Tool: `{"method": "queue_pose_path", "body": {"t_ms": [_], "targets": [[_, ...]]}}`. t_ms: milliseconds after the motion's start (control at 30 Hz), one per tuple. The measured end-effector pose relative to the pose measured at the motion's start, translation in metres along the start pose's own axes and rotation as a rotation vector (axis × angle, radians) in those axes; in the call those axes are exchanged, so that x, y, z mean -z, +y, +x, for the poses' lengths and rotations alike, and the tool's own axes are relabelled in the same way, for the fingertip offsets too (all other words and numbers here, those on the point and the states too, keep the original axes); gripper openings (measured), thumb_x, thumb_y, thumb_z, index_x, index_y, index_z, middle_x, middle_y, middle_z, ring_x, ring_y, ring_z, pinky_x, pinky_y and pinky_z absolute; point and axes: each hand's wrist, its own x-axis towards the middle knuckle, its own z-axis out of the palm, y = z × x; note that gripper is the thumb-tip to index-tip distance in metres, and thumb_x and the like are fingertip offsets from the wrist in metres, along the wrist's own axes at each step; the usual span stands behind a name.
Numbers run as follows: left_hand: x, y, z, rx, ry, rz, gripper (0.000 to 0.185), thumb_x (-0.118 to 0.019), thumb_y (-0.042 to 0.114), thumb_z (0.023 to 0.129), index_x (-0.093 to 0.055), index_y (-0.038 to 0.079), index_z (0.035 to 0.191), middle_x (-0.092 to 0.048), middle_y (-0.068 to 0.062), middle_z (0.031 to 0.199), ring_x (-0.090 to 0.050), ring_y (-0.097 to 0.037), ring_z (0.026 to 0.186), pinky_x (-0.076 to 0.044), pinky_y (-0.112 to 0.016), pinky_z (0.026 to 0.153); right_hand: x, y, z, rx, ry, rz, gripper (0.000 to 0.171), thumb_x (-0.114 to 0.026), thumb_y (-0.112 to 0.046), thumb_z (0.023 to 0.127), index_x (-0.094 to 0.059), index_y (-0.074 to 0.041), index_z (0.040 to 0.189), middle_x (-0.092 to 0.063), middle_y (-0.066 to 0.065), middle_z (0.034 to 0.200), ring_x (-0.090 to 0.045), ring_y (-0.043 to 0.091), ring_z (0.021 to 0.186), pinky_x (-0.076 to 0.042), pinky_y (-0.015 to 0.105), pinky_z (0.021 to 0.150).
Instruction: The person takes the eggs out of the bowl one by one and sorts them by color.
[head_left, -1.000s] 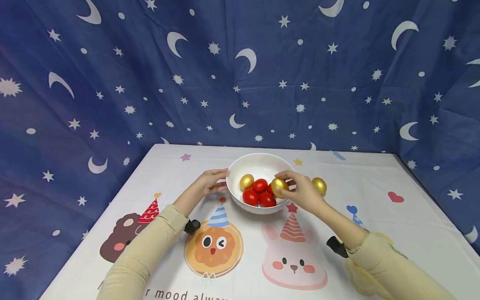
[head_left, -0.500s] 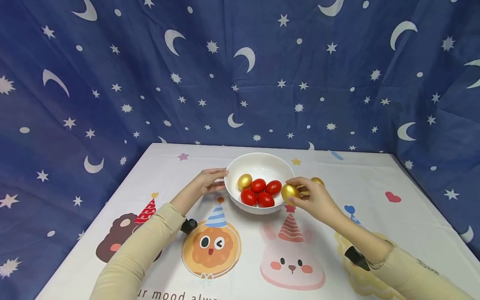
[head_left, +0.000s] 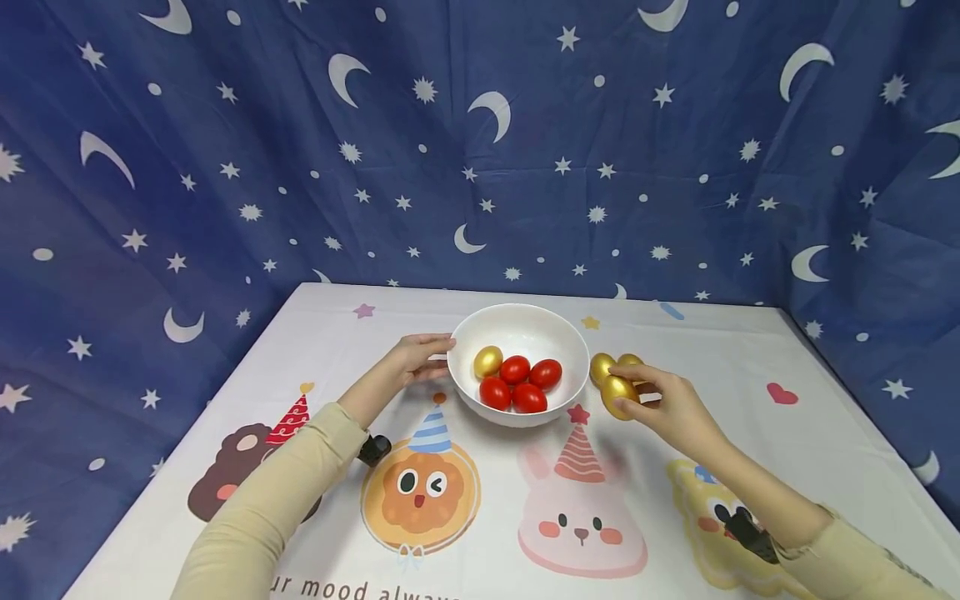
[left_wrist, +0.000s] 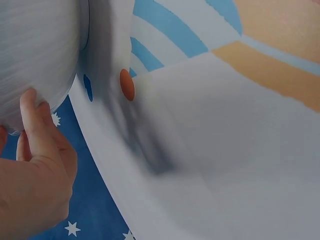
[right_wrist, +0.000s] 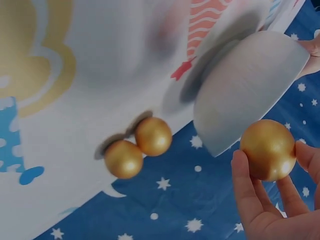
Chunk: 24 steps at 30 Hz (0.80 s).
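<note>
A white bowl [head_left: 517, 310] stands mid-table with one gold egg [head_left: 487, 361] and several red eggs [head_left: 514, 369] inside. My left hand [head_left: 441, 357] rests against the bowl's left wall; in the left wrist view its fingers [left_wrist: 39, 131] lie flat on the bowl's outer wall [left_wrist: 35, 55]. My right hand [head_left: 630, 390] pinches a gold egg [head_left: 618, 395] just right of the bowl, low over the cloth. Two more gold eggs [head_left: 602, 367] [head_left: 632, 362] lie on the table right behind it. The right wrist view shows the held egg [right_wrist: 268, 149], the pair [right_wrist: 153, 136] [right_wrist: 123, 159] and the bowl [right_wrist: 250, 90].
A white tablecloth [head_left: 750, 417] printed with cartoon animals covers the table. A blue curtain [head_left: 480, 150] with stars and moons hangs behind and along both sides. Bare cloth stretches in front of the bowl and off to the right.
My right hand has carried the gold egg from over the bowl out past its right rim and down beside the gold eggs on the table. The left hand has stayed on the bowl.
</note>
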Motion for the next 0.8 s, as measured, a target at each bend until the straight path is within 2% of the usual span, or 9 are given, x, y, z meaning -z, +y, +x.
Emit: {"method": "queue_pose_path", "body": {"t_ms": [200,367,667,800], "targets": [[-0.002,0.002,0.000,0.017,0.004,0.011,0.048,-0.062,0.016,0.092,-0.049,0.011,0.137,-0.052,-0.014,0.132,-0.062,-0.013,0.078,-0.062,-0.020,0.068,0.008,0.009,-0.006,-0.020,0.005,-0.020,0.039,-0.074,-0.004,0.079,-0.062,0.006,0.116,-0.065,0.025,0.110,-0.066,0.035,0.088,-0.063,0.037,0.071],[-0.003,0.005,0.003,0.016,-0.003,0.002,0.051,-0.065,0.011,0.089,-0.049,0.012,0.138,-0.051,-0.015,0.136,-0.064,-0.012,0.078,-0.062,-0.020,0.067,0.016,0.023,-0.006,-0.050,0.013,-0.048,0.038,-0.072,-0.002,0.080,-0.060,0.008,0.115,-0.065,0.026,0.109,-0.065,0.037,0.091,-0.060,0.045,0.077],[0.002,0.000,0.003,0.024,-0.037,-0.014,0.055,-0.064,0.009,0.090,-0.043,0.010,0.141,-0.046,-0.016,0.140,-0.064,-0.013,0.079,-0.062,-0.022,0.071,0.019,0.043,-0.001,-0.089,0.006,-0.065,0.037,-0.071,-0.006,0.083,-0.060,0.007,0.117,-0.065,0.026,0.110,-0.064,0.038,0.092,-0.059,0.049,0.080],[0.003,-0.001,0.001,0.009,-0.059,-0.012,0.055,-0.062,0.011,0.091,-0.042,0.008,0.142,-0.046,-0.017,0.140,-0.064,-0.011,0.076,-0.061,-0.022,0.075,0.021,0.052,0.002,-0.128,-0.014,-0.078,0.038,-0.070,-0.007,0.084,-0.059,0.008,0.117,-0.063,0.029,0.111,-0.063,0.038,0.090,-0.061,0.044,0.077]]}}
